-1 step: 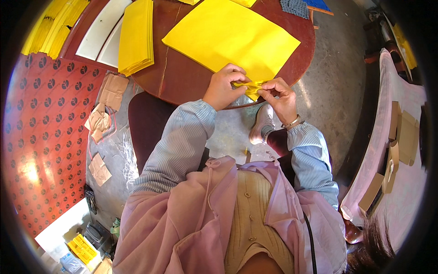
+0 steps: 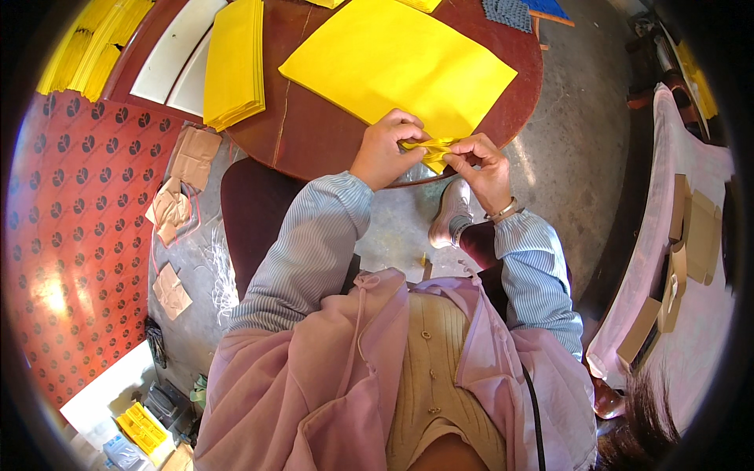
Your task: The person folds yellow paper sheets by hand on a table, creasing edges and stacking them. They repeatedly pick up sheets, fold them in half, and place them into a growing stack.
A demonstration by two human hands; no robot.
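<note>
Barely moved, both hands point(image 2: 385, 149) point(image 2: 485, 171) pinch yellow cloth point(image 2: 434, 162); emblems point(image 2: 79, 206) dot red sheet point(image 2: 88, 247).

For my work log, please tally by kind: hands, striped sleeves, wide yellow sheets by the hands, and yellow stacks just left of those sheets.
Hands: 2 (left hand, right hand)
Striped sleeves: 2
Wide yellow sheet: 1
Yellow stack: 1
Total: 6

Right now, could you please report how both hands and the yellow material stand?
Left hand, right hand: both pinching bunched yellow material. Flat yellow sheet lying just beyond on table. Yellow stack left, clear of hands.
</note>
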